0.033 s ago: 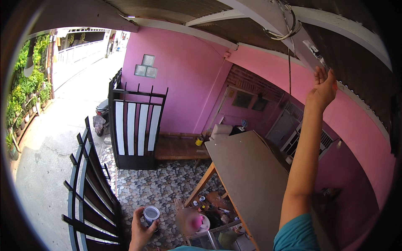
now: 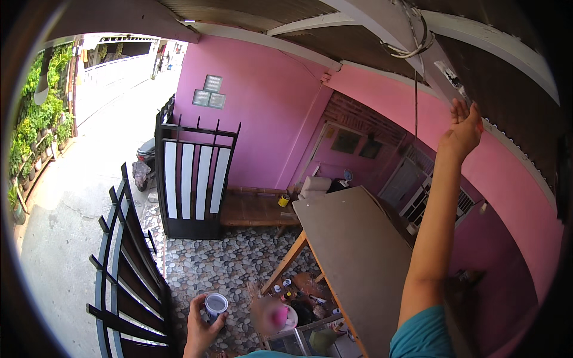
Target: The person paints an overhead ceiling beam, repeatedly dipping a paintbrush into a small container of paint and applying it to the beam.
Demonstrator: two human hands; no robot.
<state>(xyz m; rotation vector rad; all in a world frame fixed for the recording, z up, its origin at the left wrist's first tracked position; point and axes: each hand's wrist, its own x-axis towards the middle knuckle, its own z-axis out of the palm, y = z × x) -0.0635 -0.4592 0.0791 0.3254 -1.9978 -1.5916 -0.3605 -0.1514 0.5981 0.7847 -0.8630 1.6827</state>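
My left hand (image 2: 203, 327) is low in the view, its fingers wrapped round a small round open-topped can (image 2: 216, 303) with a grey inside. My right arm reaches up at the right, and my right hand (image 2: 462, 130) is at the ceiling beam (image 2: 406, 45). Its fingers are bent near a rough patch (image 2: 447, 73) of white and dark on the beam's underside. A bit of red-orange shows at the hand's outer edge; what the hand holds is mostly hidden behind it.
A brown-topped wooden table (image 2: 352, 238) stands below my right arm. Black metal gates (image 2: 191, 179) are at the left. Bottles, a blurred pink item (image 2: 276, 317) and tools lie on the pebble-patterned floor (image 2: 221, 268). Loose cables (image 2: 412, 48) hang from the beam. A bench (image 2: 253, 209) holds a yellow can (image 2: 284, 200).
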